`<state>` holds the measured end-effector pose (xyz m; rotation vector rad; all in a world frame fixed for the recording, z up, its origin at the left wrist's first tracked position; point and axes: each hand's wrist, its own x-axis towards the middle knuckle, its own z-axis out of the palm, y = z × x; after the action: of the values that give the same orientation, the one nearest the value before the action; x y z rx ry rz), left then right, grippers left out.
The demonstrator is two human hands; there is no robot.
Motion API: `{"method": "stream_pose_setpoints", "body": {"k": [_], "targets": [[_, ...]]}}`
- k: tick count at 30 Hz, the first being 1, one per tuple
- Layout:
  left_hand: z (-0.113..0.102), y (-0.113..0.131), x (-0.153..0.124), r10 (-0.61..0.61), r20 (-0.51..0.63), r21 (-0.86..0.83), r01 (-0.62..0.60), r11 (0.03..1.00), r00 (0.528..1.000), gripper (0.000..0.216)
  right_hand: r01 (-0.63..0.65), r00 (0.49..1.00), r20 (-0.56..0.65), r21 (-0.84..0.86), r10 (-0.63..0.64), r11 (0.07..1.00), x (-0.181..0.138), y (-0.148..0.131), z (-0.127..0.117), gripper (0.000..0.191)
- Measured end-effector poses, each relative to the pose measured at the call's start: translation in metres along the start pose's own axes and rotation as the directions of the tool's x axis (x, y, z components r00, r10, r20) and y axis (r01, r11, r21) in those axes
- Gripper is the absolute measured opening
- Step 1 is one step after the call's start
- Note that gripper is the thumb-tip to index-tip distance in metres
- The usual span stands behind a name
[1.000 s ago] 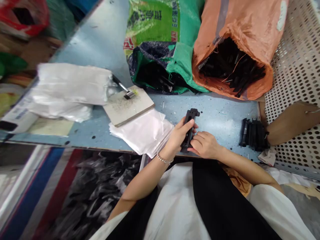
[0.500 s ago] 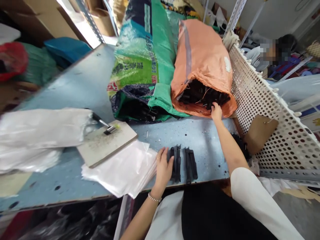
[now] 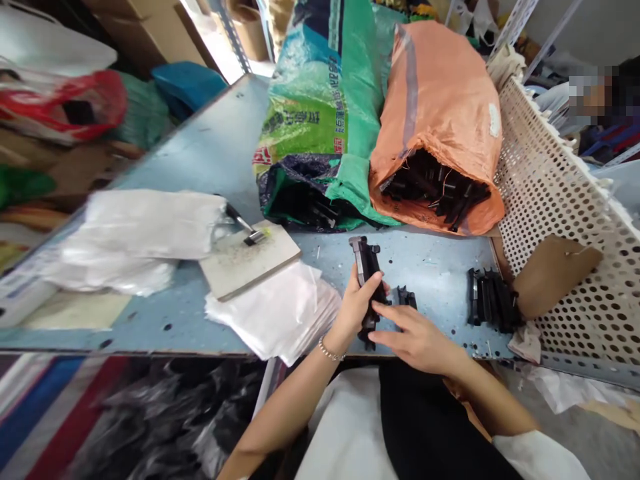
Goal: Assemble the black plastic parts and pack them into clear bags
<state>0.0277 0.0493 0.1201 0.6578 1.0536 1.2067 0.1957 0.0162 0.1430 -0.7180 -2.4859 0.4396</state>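
Upright above the table's front edge, my left hand (image 3: 353, 307) grips a bundle of long, narrow black plastic parts (image 3: 367, 263), its fingers wrapped round their left side. My right hand (image 3: 417, 337) reaches in from the right with fingers spread, the fingertips at the lower side of the bundle. Behind the right hand another black part (image 3: 407, 297) lies on the table, partly hidden. A row of similar black parts (image 3: 493, 303) rests farther right. The orange woven sack (image 3: 445, 87) lies with its mouth towards me, full of black parts.
A green sack (image 3: 360, 100) with dark contents lies beside the orange one. Left are clear plastic bags (image 3: 275, 317), a flat board (image 3: 245, 267) carrying a dark-handled tool (image 3: 254, 237), and a white stack (image 3: 155, 223). A perforated white panel (image 3: 560, 200) borders the right side.
My right hand has come back from the orange sack's mouth to the front. My left hand has lifted black parts off the table. The view has shifted, revealing the row at right.
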Motion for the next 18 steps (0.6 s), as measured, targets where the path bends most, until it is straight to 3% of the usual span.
{"method": "stream_pose_setpoints", "body": {"k": [1,4,7,10,12,14,16,18], "targets": [[-0.003,0.001,-0.005,0.007,0.014,0.022,-0.008,1.0,1.0,0.066,0.001,1.0,-0.012,0.015,0.0,1.0,0.004,0.004,-0.01,0.034],[-0.011,0.002,-0.026,0.046,0.102,0.105,-0.056,0.993,0.994,0.084,-0.173,0.972,-0.18,-0.114,0.151,0.978,0.019,0.031,-0.029,0.033],[-0.013,0.007,-0.046,-0.012,0.192,0.175,-0.023,0.984,0.981,0.085,-0.172,0.979,-0.145,-0.229,0.141,0.958,0.034,0.058,-0.026,0.034],[-0.012,0.01,-0.057,-0.106,0.21,0.212,0.061,0.975,0.972,0.084,-0.207,0.978,-0.019,-0.046,0.207,0.977,0.044,0.067,-0.011,0.046],[-0.011,0.008,-0.058,-0.058,0.158,0.258,0.015,0.966,0.986,0.084,-0.361,0.931,0.013,0.168,0.364,0.917,0.048,0.065,0.001,0.054],[-0.013,0.002,-0.055,0.046,0.093,0.303,-0.073,0.95,0.995,0.084,-0.507,0.858,0.1,0.332,0.505,0.796,0.05,0.059,0.009,0.062],[-0.019,-0.003,-0.048,0.069,0.065,0.295,-0.085,0.952,0.995,0.079,-0.58,0.812,0.218,0.405,0.541,0.707,0.05,0.052,0.013,0.067],[-0.028,-0.005,-0.04,0.058,0.034,0.255,-0.065,0.965,0.998,0.069,-0.558,0.83,0.233,0.381,0.508,0.737,0.047,0.043,0.013,0.066]]}}
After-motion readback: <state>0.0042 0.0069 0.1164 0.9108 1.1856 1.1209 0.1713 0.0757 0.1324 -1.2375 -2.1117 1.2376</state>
